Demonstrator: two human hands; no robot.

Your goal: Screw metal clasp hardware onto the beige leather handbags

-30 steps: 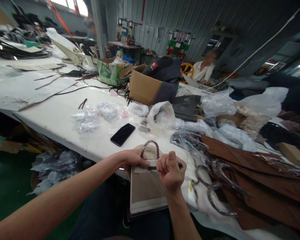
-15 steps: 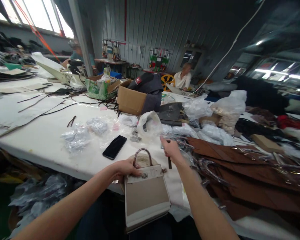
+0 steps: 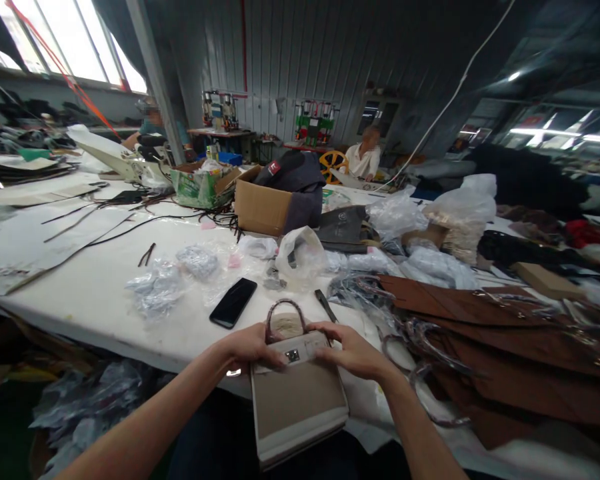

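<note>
A beige and white handbag (image 3: 300, 400) leans at the table's front edge, its brown handle (image 3: 285, 305) standing up and a metal clasp (image 3: 293, 356) on its flap. My left hand (image 3: 255, 347) grips the bag's upper left corner, thumb on the front. At the upper right corner, my right hand (image 3: 343, 347) is closed on the bag with its thumb on the flap. Just beyond that hand lies a dark, narrow tool (image 3: 325, 305), its kind unclear. A black phone (image 3: 233, 303) rests to the left of the handle.
Brown leather bag pieces (image 3: 495, 333) with wrapped handles lie stacked at right. Crumpled clear plastic (image 3: 157, 288) lies left of the phone. Behind are a white plastic bag (image 3: 301, 257), a cardboard box (image 3: 263, 208) and a green box (image 3: 193, 187). A person (image 3: 364, 160) sits in the background.
My right hand has let go of the dark narrow tool, which now lies on the table, and has come down onto the bag's upper right corner. My left hand stays on the bag.
</note>
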